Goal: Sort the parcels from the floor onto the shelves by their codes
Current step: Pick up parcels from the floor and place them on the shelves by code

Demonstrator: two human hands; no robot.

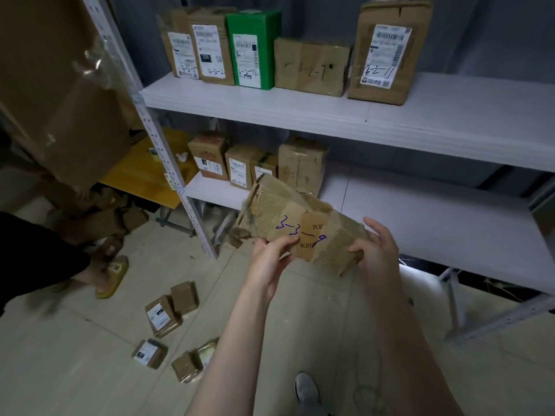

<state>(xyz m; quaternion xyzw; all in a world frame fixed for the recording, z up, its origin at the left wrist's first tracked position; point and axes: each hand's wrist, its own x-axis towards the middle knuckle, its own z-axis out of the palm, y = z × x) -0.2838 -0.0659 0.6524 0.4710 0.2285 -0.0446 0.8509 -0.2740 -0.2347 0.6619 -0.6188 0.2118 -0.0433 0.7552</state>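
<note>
Tiled floor (75, 355) down-left of my hands has a few small parcels (163, 316) scattered about. My left hand (270, 256) pinches the near edge of a beat-up cardboard parcel (300, 217) marked 3-3-9 in blue pen. My right hand (378, 250) grips its right end, thumb in front. Just past both hands are white shelves (420, 211), with boxes (387, 49) lined up higher.

Worn matt cardboard parcel (300, 229), smooth white shelves (420, 112) with perforated metal upright (168, 163), matt tiled floor (90, 340)

Head-worn view, angled forward-down, shelves (450, 115) close
</note>
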